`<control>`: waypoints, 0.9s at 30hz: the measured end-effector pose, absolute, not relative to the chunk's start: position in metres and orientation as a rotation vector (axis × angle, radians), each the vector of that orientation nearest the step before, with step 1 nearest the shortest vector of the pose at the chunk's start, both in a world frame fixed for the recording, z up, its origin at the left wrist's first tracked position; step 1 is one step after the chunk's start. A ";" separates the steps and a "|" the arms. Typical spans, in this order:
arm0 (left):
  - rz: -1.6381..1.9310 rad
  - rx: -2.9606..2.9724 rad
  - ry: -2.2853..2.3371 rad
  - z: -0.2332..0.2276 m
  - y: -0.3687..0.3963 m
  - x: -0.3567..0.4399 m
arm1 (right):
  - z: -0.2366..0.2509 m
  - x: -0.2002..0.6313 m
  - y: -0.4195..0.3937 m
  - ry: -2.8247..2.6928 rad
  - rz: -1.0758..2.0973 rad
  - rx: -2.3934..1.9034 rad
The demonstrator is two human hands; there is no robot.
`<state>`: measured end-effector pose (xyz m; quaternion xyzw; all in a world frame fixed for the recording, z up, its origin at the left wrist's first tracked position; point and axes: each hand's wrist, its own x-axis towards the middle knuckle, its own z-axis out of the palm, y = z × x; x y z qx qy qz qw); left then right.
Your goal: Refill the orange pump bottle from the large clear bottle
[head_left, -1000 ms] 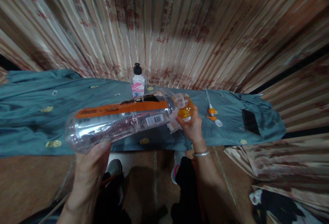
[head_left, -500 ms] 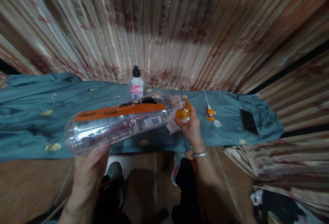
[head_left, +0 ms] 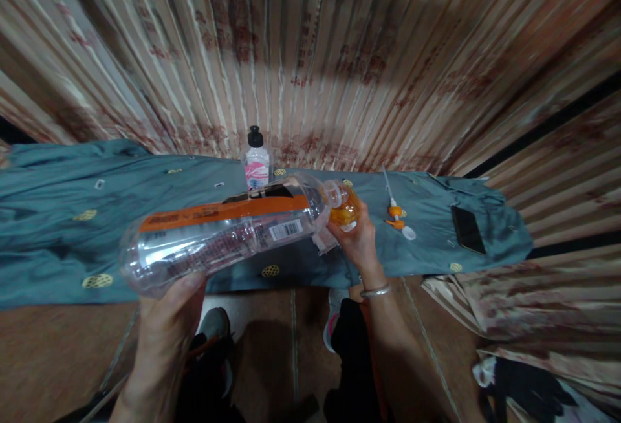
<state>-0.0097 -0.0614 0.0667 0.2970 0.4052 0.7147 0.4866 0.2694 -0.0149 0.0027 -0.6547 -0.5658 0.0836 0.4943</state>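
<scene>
Fingers of your left hand [head_left: 169,310] clasp the big clear bottle [head_left: 228,232], those of your right hand [head_left: 359,242] the orange bottle [head_left: 346,212]; hold both steady, neck [head_left: 334,194] aligned, tilting gently

Txt illegible: blurry print [head_left: 206,213] & barcode [head_left: 286,229] on lg clear btl [head_left: 223,232], pink lbl [head_left: 257,173] on black-capped btl [head_left: 256,156]

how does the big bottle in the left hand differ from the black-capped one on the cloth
The big bottle is held tilted in the left hand; the black-capped bottle stands upright on the cloth.
The big bottle's neck shows no cap; the black-capped bottle has its cap on.
The big bottle's label has an orange band; the black-capped bottle's is pink and white.
Both are bottles with printed labels.
</scene>
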 end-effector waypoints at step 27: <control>1.723 0.764 0.970 0.066 -0.060 -0.009 | 0.002 0.271 -0.015 -1.385 0.220 -1.601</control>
